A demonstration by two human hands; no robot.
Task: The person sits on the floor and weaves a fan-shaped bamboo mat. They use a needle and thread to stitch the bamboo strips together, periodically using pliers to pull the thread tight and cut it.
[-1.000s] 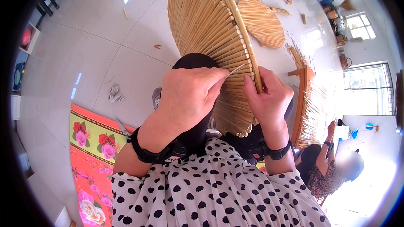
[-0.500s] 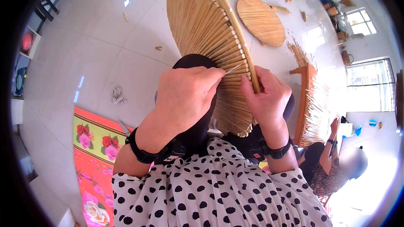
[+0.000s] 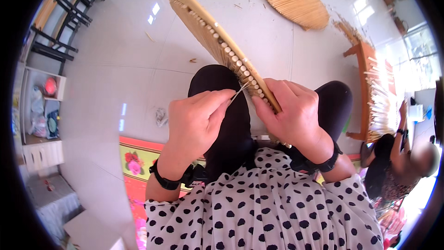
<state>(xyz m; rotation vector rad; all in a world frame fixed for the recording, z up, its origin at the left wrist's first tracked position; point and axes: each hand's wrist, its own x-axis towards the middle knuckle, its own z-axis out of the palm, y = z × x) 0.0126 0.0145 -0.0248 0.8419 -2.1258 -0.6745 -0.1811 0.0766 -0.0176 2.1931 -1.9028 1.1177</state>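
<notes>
A round panel of tan reed stalks (image 3: pixel 199 25) stands tilted over my knees, turned nearly edge-on. Its cut stalk ends make a row of pale dots beside a smooth curved rim strip (image 3: pixel 203 10). My right hand (image 3: pixel 296 113) grips the panel's near end, thumb on the stalk side and fingers round the rim. Just left of the panel, my left hand (image 3: pixel 196 118) pinches a thin pale strand (image 3: pixel 239 91) that runs to the stalk ends near the rim. How the strand passes between the stalks is too small to tell.
Another round reed panel (image 3: pixel 296 4) lies on the tiled floor ahead, with scraps around it. To the right, a wooden bench (image 3: pixel 363 76) bears many pale stalks, and a person (image 3: pixel 400 171) sits beside it. A floral mat (image 3: pixel 134 162) lies at left.
The panel has turned more edge-on, so less of its face shows. My left hand has drawn back a little from it, strand still pinched. The view has shifted, showing more at left.
</notes>
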